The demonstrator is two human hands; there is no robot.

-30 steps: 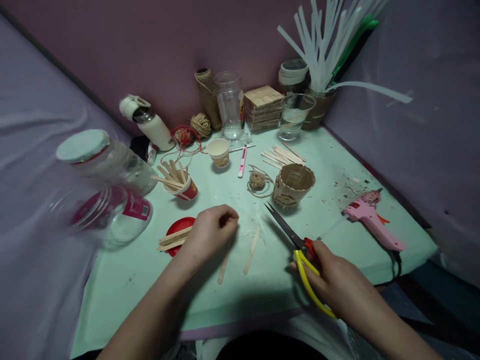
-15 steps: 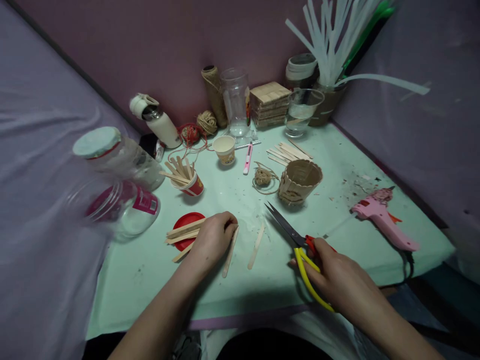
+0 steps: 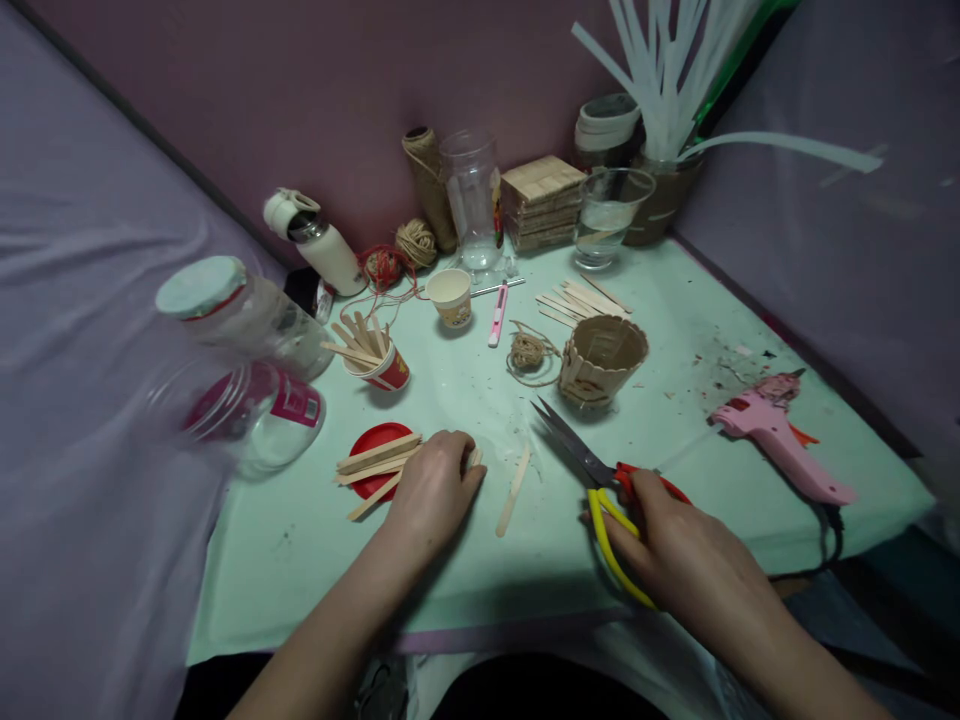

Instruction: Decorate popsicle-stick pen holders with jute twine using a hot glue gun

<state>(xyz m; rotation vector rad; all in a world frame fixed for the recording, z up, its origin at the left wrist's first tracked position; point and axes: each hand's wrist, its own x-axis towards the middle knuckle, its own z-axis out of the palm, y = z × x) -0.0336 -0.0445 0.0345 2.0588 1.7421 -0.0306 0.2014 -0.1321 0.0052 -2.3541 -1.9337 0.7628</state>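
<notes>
My right hand (image 3: 679, 555) grips yellow-and-red scissors (image 3: 592, 470), whose dark blades are slightly parted and point up-left toward a small basket of wooden sticks (image 3: 600, 358). My left hand (image 3: 435, 490) lies palm down on the pale green table (image 3: 480, 560), covering a wooden stick whose tip shows at my fingers. Another loose stick (image 3: 513, 491) lies between my hands. Left of my left hand, a few sticks (image 3: 375, 465) rest across a red lid (image 3: 373, 453).
A pink glue gun (image 3: 780, 445) lies at right with its cord over the edge. Twine ball (image 3: 527, 352), pink cutter (image 3: 496, 313), paper cups, jars (image 3: 247, 400), a bottle, stacked wood tiles and a glass crowd the back and left.
My left hand has settled flat over the stick it was holding, drawing slightly toward me. My right hand with the scissors shifted a little. The view panned left.
</notes>
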